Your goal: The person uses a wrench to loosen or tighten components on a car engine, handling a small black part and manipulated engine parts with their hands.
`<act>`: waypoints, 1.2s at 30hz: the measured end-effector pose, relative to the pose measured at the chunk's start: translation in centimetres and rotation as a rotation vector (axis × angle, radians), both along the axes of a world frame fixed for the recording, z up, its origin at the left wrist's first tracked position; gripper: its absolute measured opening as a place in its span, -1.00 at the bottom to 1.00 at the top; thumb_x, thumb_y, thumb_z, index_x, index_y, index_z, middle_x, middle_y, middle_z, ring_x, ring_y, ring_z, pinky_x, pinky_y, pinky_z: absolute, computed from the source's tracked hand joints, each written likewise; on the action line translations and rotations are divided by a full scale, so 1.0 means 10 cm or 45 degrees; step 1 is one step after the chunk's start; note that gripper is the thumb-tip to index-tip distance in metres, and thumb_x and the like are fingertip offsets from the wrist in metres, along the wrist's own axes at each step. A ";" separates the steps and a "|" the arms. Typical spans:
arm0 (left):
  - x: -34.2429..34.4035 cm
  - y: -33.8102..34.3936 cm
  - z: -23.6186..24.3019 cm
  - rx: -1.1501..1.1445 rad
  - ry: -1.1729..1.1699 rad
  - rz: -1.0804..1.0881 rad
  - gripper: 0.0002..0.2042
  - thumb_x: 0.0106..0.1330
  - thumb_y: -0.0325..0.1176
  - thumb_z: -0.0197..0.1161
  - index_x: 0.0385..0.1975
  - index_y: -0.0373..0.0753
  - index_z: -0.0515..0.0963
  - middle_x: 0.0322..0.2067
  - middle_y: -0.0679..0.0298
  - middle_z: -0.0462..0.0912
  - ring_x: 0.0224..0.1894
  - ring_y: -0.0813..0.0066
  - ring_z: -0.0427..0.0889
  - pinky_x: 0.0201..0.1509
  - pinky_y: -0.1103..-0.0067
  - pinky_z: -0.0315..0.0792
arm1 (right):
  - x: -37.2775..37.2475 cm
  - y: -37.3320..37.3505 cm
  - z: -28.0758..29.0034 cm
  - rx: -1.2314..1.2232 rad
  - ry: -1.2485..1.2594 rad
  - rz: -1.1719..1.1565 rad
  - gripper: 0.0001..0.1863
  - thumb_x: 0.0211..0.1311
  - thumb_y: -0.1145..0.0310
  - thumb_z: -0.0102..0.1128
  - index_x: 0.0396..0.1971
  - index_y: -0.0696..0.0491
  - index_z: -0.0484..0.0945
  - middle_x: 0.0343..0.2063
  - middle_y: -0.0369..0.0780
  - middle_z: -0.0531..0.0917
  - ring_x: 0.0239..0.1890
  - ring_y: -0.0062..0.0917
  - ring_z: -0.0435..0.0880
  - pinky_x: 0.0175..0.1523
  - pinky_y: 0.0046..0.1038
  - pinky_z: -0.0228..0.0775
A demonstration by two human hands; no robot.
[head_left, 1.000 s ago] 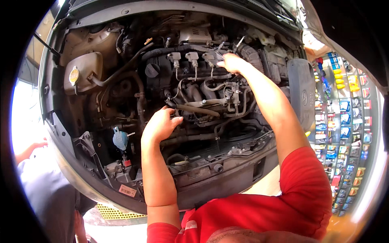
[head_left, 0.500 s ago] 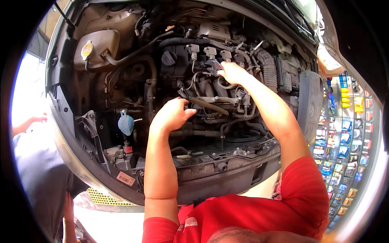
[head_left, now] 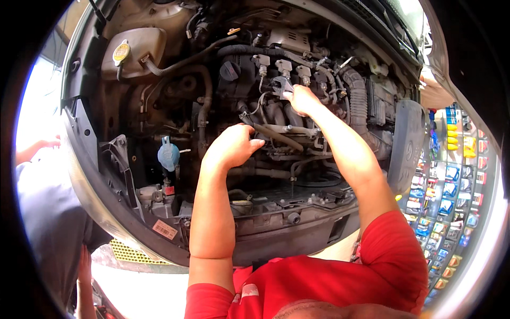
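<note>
My right hand (head_left: 304,101) grips a pair of grey metal pliers (head_left: 283,85). Their jaws are spread, just in front of the row of ignition coils (head_left: 284,66) on the engine; the handles are hidden in my fist. My left hand (head_left: 232,144) rests at the engine's front, beside a black rubber hose (head_left: 276,137). Its thumb stands out away from the fingers, whose tips reach the hose and are partly hidden. Behind that hand is the round black oil filler cap (head_left: 230,71).
A coolant tank (head_left: 133,53) with a yellow-topped cap is at the far left, a blue washer-fluid cap (head_left: 168,154) nearer. A ribbed intake hose (head_left: 357,101) and a dark cover (head_left: 407,143) lie right. Another person's dark clothing (head_left: 48,223) shows at left; packaged goods (head_left: 449,186) hang at right.
The view has shifted slightly. The pliers have turned in my right hand, showing more of their pale face. My left hand stays by the hose.
</note>
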State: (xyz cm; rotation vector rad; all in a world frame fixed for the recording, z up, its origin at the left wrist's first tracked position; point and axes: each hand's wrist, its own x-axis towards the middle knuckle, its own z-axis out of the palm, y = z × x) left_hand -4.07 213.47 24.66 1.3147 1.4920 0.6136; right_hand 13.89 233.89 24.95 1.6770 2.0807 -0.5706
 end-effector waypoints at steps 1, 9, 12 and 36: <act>0.01 0.01 0.02 -0.002 0.003 -0.001 -0.58 0.25 -0.23 0.36 -0.05 -0.48 0.61 -0.14 -0.18 0.68 -0.02 -0.05 0.67 0.09 0.34 0.51 | 0.01 0.01 -0.03 -0.011 -0.040 -0.024 -0.49 0.47 0.02 0.08 -0.30 0.27 0.60 -0.50 0.04 0.68 -0.47 -0.21 0.73 -0.30 -0.24 0.57; 0.01 -0.01 0.00 0.042 0.003 -0.001 -0.58 0.25 -0.23 0.36 -0.07 -0.49 0.62 -0.16 -0.19 0.69 -0.04 -0.06 0.67 0.09 0.34 0.51 | 0.07 -0.10 -0.42 0.029 0.229 -0.350 -0.38 0.42 -0.09 0.12 -0.44 0.28 0.60 -0.73 -0.11 0.57 -0.73 -0.33 0.58 -0.55 -0.26 0.47; 0.02 0.00 -0.03 0.067 0.013 0.011 -0.58 0.25 -0.22 0.36 -0.07 -0.49 0.62 -0.16 -0.20 0.68 -0.04 -0.07 0.67 0.09 0.34 0.51 | 0.05 -0.16 -0.49 -0.100 0.421 -0.629 -0.46 0.44 -0.06 0.11 -0.46 0.20 0.52 -0.71 -0.22 0.52 -0.76 -0.49 0.47 -0.66 -0.35 0.36; 0.00 0.03 -0.04 0.042 0.120 -0.059 -0.60 0.21 -0.21 0.37 -0.17 -0.50 0.64 -0.23 -0.21 0.68 -0.08 -0.12 0.66 0.03 0.28 0.52 | -0.36 -0.33 -0.04 -0.086 0.200 0.682 -0.58 0.35 0.04 0.21 -0.17 0.16 0.61 -0.22 0.08 0.68 -0.05 -0.01 0.66 0.01 -0.11 0.50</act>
